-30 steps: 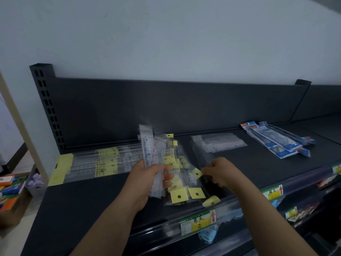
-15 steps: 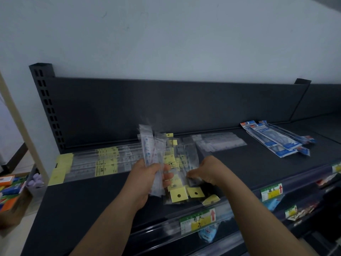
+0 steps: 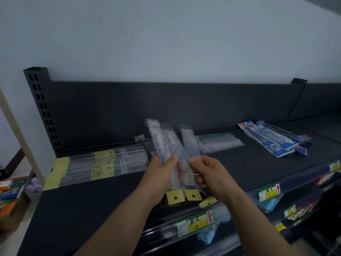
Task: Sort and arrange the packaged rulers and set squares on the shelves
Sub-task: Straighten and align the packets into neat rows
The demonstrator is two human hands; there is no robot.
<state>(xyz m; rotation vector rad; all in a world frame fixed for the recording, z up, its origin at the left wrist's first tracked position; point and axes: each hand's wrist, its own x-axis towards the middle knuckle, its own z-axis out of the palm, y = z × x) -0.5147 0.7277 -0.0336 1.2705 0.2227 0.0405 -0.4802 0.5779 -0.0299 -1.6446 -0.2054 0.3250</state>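
My left hand (image 3: 160,174) grips a fanned bunch of clear packaged short rulers (image 3: 162,141), held upright above the dark top shelf (image 3: 92,200). My right hand (image 3: 208,172) pinches another clear ruler pack (image 3: 190,141) and holds it against that bunch. Beneath my hands lies a small pile of packs with yellow header cards (image 3: 184,197). Long clear rulers with yellow labels (image 3: 103,163) lie in a row at the left of the shelf. More clear packs (image 3: 219,143) rest behind my hands. Blue-packaged rulers (image 3: 273,139) lie at the right.
The shelf has a dark back panel (image 3: 129,108) and a perforated upright (image 3: 42,111) at left. Price tags (image 3: 195,223) sit on the clear front rail. Lower shelves with goods (image 3: 299,209) show at right. A cardboard box of colourful items (image 3: 9,198) stands on the floor at left.
My right hand has picked a clear ruler pack off the pile and lifted it up beside the bunch in my left hand. The left hand has stayed nearly still.
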